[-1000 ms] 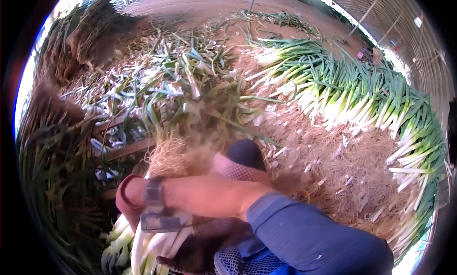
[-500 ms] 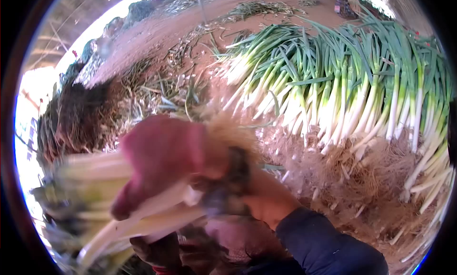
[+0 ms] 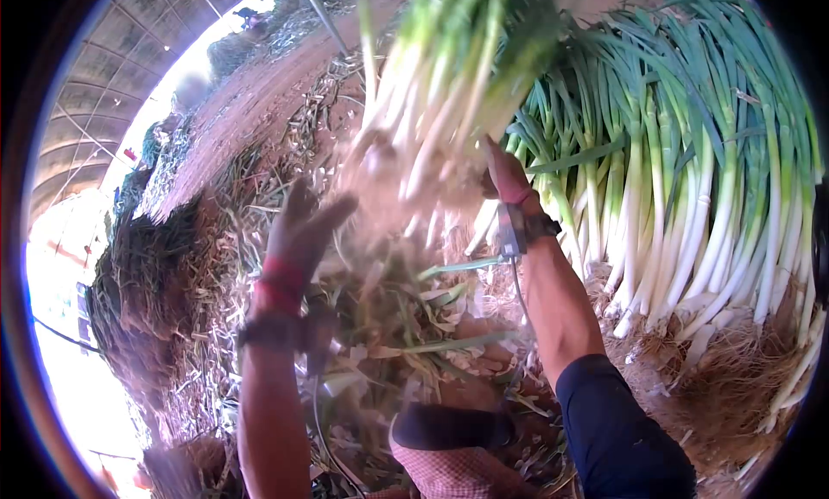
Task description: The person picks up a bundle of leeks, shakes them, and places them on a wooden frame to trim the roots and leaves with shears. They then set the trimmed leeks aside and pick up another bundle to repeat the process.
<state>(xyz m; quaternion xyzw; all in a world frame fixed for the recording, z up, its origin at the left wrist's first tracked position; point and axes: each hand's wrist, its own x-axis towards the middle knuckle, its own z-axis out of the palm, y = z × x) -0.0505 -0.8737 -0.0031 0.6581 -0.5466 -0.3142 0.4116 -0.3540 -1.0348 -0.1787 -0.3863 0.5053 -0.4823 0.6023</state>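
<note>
A bundle of leeks (image 3: 432,93), white stalks down and green tops up, is in the air in front of me, blurred by motion. My left hand (image 3: 302,231), in a dark glove with a red cuff, is spread open just left of and below the bundle's root ends. My right hand (image 3: 505,175), in a reddish glove, lies against the bundle's lower right side, and I cannot see whether its fingers grip the stalks. Both wrists carry a small dark strapped device (image 3: 514,231).
A large stacked pile of leeks (image 3: 691,197) fills the right side, with cut roots (image 3: 734,387) heaped at its base. Leaf trimmings (image 3: 406,326) litter the ground below my hands. A dark heap of waste (image 3: 138,283) lies left. My knee in chequered cloth (image 3: 449,469) is at the bottom.
The bundle has gone from low at my lap up and rightward toward the stacked pile. My left hand has come off it and opened. My view has swung right.
</note>
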